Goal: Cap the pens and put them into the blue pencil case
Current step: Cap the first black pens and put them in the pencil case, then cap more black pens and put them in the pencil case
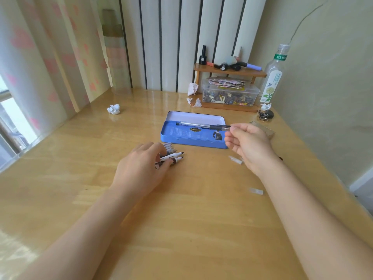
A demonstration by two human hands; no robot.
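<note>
Resting on the worktop, the left hand has its fingers curled over a small cluster of uncapped pens; 2 dark tips stick out to the right past the fingertips. Fingers are on the pens, but cannot tell whether they actually clamp them or just lie on top.

2 clear pen caps lie loose on the worktop: 1 cap near the right forearm, 1 cap just below the right hand, partly hidden by the wrist.

Right hand is raised off the worktop, thumb and fingers pinched on the end of a clear-barrelled pen. That pen lies roughly level, pointing left, over the open blue pencil case. Cannot tell if it touches the case or hovers above it.

The case sits mid-worktop, just beyond the pen cluster, lid tilted back and pale inside.

Further back: a crumpled white paper ball on the left, well apart from the case. At right rear, a wooden shelf carries small dark bottles and markers, with a clear plastic box of mixed bits under it. A tall clear bottle stands beside the shelf against the wall. Curtains hang on the left.
</note>
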